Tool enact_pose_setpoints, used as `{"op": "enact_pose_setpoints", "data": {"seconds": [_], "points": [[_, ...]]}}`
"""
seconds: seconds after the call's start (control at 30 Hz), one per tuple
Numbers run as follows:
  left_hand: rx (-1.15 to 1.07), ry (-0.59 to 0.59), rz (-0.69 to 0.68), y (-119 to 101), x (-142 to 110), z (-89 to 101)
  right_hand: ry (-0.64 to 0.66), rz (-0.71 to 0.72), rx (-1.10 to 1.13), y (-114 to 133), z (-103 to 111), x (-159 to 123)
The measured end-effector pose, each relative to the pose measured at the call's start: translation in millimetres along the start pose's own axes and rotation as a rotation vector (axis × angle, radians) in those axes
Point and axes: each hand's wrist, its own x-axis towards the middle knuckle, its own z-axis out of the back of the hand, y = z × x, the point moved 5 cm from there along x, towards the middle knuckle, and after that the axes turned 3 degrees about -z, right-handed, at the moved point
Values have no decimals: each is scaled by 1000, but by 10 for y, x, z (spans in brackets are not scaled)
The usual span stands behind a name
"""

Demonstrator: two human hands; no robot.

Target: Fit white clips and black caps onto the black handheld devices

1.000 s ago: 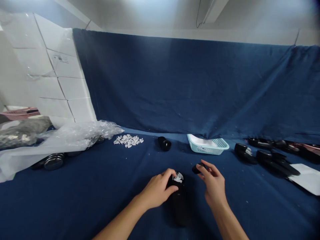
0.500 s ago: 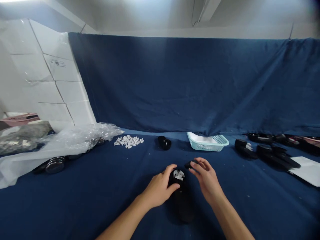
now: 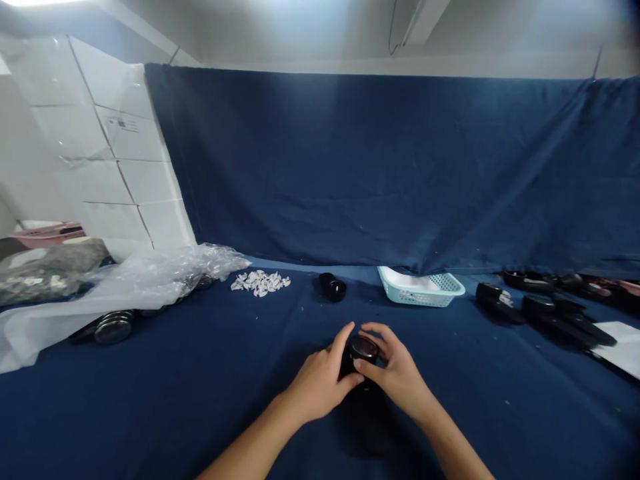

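Dark blue cloth point(image 3: 240, 400) covers the surface I look down on, and a second blue curtain point(image 3: 350, 167) hangs across the frame from upper left to upper right. Below centre I see the black device point(image 3: 373, 427), its lower body sunk in shadow, with a round glossy cap point(image 3: 363, 347) at its upper end. My left hand point(image 3: 323, 381) curls narrowly around the device from the left; my right hand point(image 3: 397, 370) pinches the cap between thumb and fingers. Both hands hide the sides of that joint from me, so I cannot tell whether the cap is fully seated.

Farther up, just above the hands, a short black part point(image 3: 333, 287) lies on the cloth, with a heap of small white pieces point(image 3: 261, 283) to its left. To its right is a pale turquoise basket point(image 3: 425, 297) with something white inside, the curtain's lower edge hanging over its back. At the right edge, more black parts point(image 3: 565, 320) lie crowded near a white sheet point(image 3: 623, 347).

On the left, clear plastic sheeting point(image 3: 140, 277) spreads over other dark items and obstructs my view of them; stacked round black pieces point(image 3: 114, 327) poke out from under it. White boxes point(image 3: 120, 173) wrapped in film rise at upper left, and a pink basket point(image 3: 50, 233) sits below them at the left edge.
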Motion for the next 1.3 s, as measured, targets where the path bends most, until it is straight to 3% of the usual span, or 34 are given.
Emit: {"op": "enact_pose_setpoints", "data": {"seconds": [0.23,0.47,0.67,0.77,1.3], "points": [[-12,-7,-69,-32,1,4,48,31,-61,-33,-15,9],[18,15,-52,-70,1,31,66,29,-111,-80,10,6],[31,9,-51,-83,-5,31,136,-148,17,-49,56,-12],[31,7,-55,-87,-5,34,130,-166,30,-42,101,0],[15,22,-58,-92,-8,29,79,100,-522,39,139,-1]]}}
